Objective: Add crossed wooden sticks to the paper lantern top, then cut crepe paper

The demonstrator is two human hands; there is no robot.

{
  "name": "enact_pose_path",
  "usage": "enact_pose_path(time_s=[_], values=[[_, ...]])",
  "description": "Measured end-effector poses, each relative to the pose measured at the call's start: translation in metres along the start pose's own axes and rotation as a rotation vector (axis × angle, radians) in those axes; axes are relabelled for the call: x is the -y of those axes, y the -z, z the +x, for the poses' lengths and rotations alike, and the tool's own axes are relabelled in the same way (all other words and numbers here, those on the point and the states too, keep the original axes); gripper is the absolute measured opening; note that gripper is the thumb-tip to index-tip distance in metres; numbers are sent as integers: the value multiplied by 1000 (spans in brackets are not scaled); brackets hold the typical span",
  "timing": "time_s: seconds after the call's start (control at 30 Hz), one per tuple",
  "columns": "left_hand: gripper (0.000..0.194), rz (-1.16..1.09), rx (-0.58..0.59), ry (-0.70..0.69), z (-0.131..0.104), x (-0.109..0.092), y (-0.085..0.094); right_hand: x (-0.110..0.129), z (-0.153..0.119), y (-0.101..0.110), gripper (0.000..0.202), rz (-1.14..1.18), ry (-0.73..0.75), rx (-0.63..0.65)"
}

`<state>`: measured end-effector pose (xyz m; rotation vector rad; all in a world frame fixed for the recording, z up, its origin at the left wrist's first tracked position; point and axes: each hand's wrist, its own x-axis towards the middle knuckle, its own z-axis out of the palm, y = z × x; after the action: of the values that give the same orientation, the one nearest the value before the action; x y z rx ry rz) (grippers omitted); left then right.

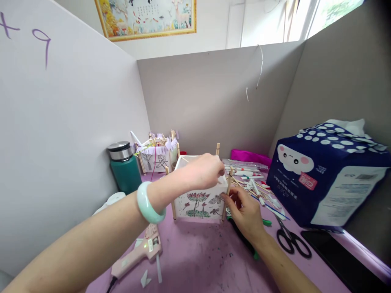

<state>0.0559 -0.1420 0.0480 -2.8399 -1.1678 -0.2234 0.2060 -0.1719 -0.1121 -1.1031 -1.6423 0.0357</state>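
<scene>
A paper lantern (198, 209) with white panels on a wooden stick frame stands upright on the purple tabletop. Its front panel shows a red and green lotus drawing. My left hand (207, 170), with a pale green bangle (149, 202) on the wrist, reaches across the lantern's open top. Its fingers curl down toward the right side, and their tips are hidden. At the front right post (229, 183), my right hand (246, 209) pinches the lantern between thumb and fingers.
Left are a pink glue gun (149, 246), a green bottle (125, 169) and a fringed lantern (155, 158). Right are green-handled pliers (244, 236), scissors (291, 240), a black phone-like slab (342, 260), a tissue pack (324, 175), and scattered sticks and pens (259, 189). Grey panels enclose the table.
</scene>
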Motion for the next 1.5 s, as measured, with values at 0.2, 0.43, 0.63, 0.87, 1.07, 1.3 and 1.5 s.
enact_pose_path(time_s=[0.2, 0.43, 0.63, 0.87, 1.07, 1.3, 1.5], values=[[23, -41, 102, 24, 9, 5, -10, 0, 0, 0, 15, 11, 1, -2], [21, -131, 108, 6, 12, 8, -18, 3, 0, 3, 16, -5, 4, 7], [20, -176, 32, -42, 9, 13, -25, 5, 1, 4, 16, -1, -2, 9], [21, -141, 48, 28, 8, 13, -29, 2, -1, 1, 16, 1, -15, 23], [34, 2, -150, -45, -9, 9, -15, -4, -3, 2, 20, -25, 25, 43], [19, -88, -575, 350, -26, 83, 53, -10, -1, 12, 29, -13, -61, -59], [27, 26, -474, 750, 6, 203, 36, -11, 1, 17, 30, -7, -79, -123]])
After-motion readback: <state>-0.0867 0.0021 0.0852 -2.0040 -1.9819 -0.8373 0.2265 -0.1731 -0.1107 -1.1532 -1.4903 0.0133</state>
